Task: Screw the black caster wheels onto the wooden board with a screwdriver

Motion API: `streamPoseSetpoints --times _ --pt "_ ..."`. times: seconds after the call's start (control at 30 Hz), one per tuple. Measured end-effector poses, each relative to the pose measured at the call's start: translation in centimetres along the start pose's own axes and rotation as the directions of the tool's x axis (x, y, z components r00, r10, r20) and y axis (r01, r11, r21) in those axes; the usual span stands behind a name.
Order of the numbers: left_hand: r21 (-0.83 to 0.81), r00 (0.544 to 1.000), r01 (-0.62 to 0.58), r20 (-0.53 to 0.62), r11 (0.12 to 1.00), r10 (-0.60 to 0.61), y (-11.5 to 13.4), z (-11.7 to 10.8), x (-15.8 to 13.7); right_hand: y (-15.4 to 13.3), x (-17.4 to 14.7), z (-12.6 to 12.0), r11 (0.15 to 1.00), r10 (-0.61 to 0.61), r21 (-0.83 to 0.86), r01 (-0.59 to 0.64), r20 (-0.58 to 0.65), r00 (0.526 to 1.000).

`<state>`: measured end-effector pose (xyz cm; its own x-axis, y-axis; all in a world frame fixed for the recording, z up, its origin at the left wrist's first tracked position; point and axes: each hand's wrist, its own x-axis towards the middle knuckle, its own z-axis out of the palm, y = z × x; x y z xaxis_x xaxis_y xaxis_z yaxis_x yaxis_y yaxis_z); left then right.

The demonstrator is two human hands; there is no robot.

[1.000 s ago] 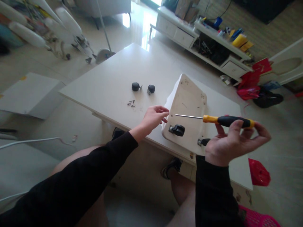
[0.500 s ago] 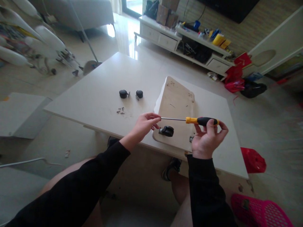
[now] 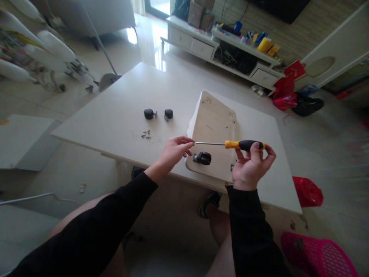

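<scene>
A screwdriver point(image 3: 245, 145) with a yellow and black handle lies level in front of me. My right hand point(image 3: 252, 165) has its fingers closed around the handle. At the other end, my left hand point(image 3: 175, 152) pinches the tip of the metal shaft; whether a screw is there too, I cannot tell. Below the shaft is a whitish plastic panel point(image 3: 215, 115) with small holes near its far corners. A black caster wheel point(image 3: 204, 158) is attached at its near left corner. A metal plate at the near right corner is partly hidden by my right hand.
On the white table point(image 3: 115, 115) lie two loose casters, one left point(image 3: 149, 114) and one right point(image 3: 168, 114), with several screws point(image 3: 146, 134) nearer me. A pink basket point(image 3: 317, 254) and a red stool-like object point(image 3: 308, 191) stand on the floor at right. My legs are below the table edge.
The whole view has shifted slightly. Both hands keep the same grip on the screwdriver, and the things on the table have not moved.
</scene>
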<state>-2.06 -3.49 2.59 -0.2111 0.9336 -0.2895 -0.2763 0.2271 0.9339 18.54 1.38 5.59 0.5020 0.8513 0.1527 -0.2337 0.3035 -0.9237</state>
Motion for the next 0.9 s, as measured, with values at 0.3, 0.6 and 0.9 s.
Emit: streamPoseSetpoints --times 0.3,0.6,0.9 --pt "0.045 0.999 -0.035 -0.025 0.998 0.036 -0.29 0.17 0.14 0.06 0.15 -0.15 0.999 0.010 -0.040 -0.010 -0.002 1.000" --pt "-0.024 0.999 -0.052 -0.005 0.998 0.052 -0.46 -0.10 0.24 -0.16 0.21 -0.26 1.000 0.010 0.009 -0.010 -0.007 1.000" --pt "-0.015 0.998 -0.061 0.002 0.998 0.061 -0.75 -0.05 0.29 -0.12 0.11 -0.16 1.000 0.019 0.010 -0.019 -0.007 1.000"
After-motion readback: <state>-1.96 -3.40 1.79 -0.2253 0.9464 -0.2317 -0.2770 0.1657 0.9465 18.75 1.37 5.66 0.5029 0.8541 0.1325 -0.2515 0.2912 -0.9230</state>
